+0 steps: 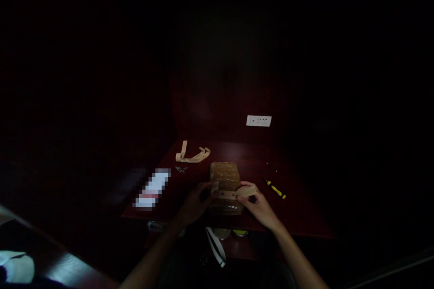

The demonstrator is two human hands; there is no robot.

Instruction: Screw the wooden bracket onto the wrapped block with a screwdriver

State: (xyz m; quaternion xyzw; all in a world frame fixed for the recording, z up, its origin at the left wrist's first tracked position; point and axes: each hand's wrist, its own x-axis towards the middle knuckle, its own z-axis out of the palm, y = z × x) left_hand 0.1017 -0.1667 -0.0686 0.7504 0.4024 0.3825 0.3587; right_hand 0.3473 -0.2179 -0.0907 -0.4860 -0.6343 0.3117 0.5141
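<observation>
We find the wooden bracket (228, 195) just below the centre of the frame, spanning crosswise between the left hand (197, 203) and the right hand (260, 207). Two dark holes show along its middle. The left hand's fingers are closed on its left end, where a short part points up the frame. The right hand pinches its right end: thumb on the near edge, index finger at the far edge, the wood lying between them and its tip reaching over the palm side.

Directly beneath the bracket in our view we note a brown parcel wrapped in clear tape (225, 172); we cannot tell whether wood and parcel touch.

On the dark red desk (301, 216) we record a second wooden piece with curved hooks (194, 159), left of centre and beyond the parcel; a few screws (181, 170) just below it; a pixelated white sheet (153, 189) at lower left; and a yellow-and-black screwdriver (276, 189) right of the right hand, apart from it.
</observation>
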